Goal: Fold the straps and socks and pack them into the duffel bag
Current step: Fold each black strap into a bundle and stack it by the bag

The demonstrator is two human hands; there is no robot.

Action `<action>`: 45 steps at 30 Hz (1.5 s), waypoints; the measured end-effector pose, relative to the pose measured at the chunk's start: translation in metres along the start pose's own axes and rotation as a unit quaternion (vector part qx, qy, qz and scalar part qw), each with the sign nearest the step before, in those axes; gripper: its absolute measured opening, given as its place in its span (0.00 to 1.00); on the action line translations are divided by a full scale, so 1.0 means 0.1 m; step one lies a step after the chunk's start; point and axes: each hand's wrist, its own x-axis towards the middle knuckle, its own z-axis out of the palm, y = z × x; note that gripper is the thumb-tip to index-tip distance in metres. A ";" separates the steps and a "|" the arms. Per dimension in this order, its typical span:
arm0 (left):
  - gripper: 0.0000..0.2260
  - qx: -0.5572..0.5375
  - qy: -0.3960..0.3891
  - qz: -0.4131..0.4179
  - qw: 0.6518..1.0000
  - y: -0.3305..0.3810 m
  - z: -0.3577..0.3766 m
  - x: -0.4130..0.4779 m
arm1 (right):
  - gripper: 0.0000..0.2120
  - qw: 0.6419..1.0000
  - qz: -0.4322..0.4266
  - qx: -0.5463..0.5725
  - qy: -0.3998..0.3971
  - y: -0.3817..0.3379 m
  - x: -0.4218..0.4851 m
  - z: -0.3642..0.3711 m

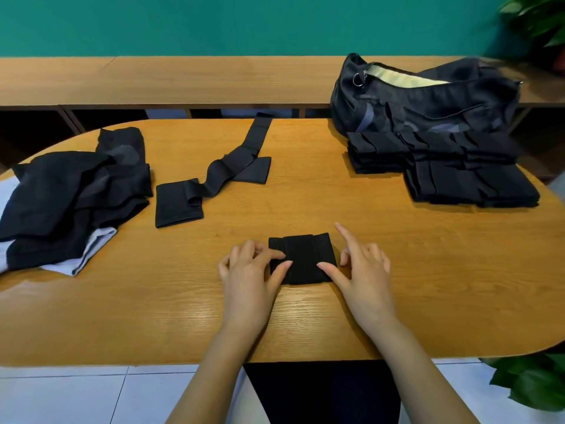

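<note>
A folded black strap (302,258) lies on the wooden table (397,270) near its front edge. My left hand (250,270) presses its left side with fingertips and thumb. My right hand (363,270) touches its right side with the thumb, the index finger raised. An unfolded black strap (220,172) stretches across the table's middle. A heap of black and grey socks (70,194) sits at the left. Stacks of folded black pieces (443,166) lie at the right, in front of the open black duffel bag (428,96).
A long wooden bench (183,81) runs behind the table against a teal wall. Green plants stand at the far right, one at the top corner (538,22) and one by the floor (532,384). Pale floor tiles show below the table edge.
</note>
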 end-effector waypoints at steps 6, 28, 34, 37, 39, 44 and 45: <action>0.30 0.025 -0.130 0.037 0.990 0.06 -0.14 0.01 | 0.28 0.998 0.056 -0.001 0.023 0.00 0.06 0.01; 0.43 0.136 -0.141 0.022 0.980 0.06 0.21 0.53 | 0.40 0.978 0.060 -0.173 -0.095 0.55 0.77 -0.30; 0.42 0.145 -0.136 0.027 0.980 0.06 0.22 0.52 | 0.30 0.967 0.084 -0.222 -0.089 0.64 1.02 -0.36; 0.45 0.146 -0.145 0.031 0.978 0.05 0.21 0.53 | 0.29 0.963 0.084 -0.242 -0.083 0.62 1.06 -0.36; 0.45 0.139 -0.153 0.034 0.978 0.04 0.17 0.54 | 0.30 0.963 0.066 -0.249 -0.081 0.57 1.05 -0.33; 0.32 0.148 -0.129 0.015 0.980 -0.05 -0.03 0.70 | 0.29 0.965 -0.005 -0.236 -0.113 0.29 1.01 -0.09; 0.29 0.152 -0.116 0.003 0.982 -0.11 -0.06 0.75 | 0.29 0.965 -0.015 -0.232 -0.121 0.22 1.02 -0.03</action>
